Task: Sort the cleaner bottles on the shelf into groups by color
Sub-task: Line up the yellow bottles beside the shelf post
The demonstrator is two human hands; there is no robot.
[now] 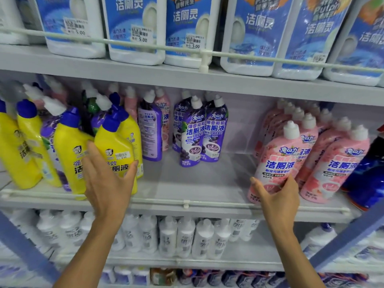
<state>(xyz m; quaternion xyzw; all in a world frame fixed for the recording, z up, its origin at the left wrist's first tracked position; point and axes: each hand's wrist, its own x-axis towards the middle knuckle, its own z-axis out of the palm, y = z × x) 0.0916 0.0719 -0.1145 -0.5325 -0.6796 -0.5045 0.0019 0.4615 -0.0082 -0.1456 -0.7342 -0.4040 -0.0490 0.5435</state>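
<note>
On the middle shelf (187, 183) yellow bottles with blue caps stand at the left, leaning right. My left hand (108, 179) wraps around the front yellow bottle (116, 146) low on its body. Purple bottles (193, 134) with white caps stand in the middle, some mixed in behind the yellow ones. Pink bottles (332, 163) cluster at the right. My right hand (278, 196) grips the base of the front pink bottle (278, 159), which leans slightly left.
A rail (187, 204) runs along the shelf's front edge. Large white and blue jugs (133, 28) fill the shelf above, white bottles (187, 235) the shelf below. A dark blue bottle (367, 173) stands at the far right. Bare shelf lies between the purple and pink groups.
</note>
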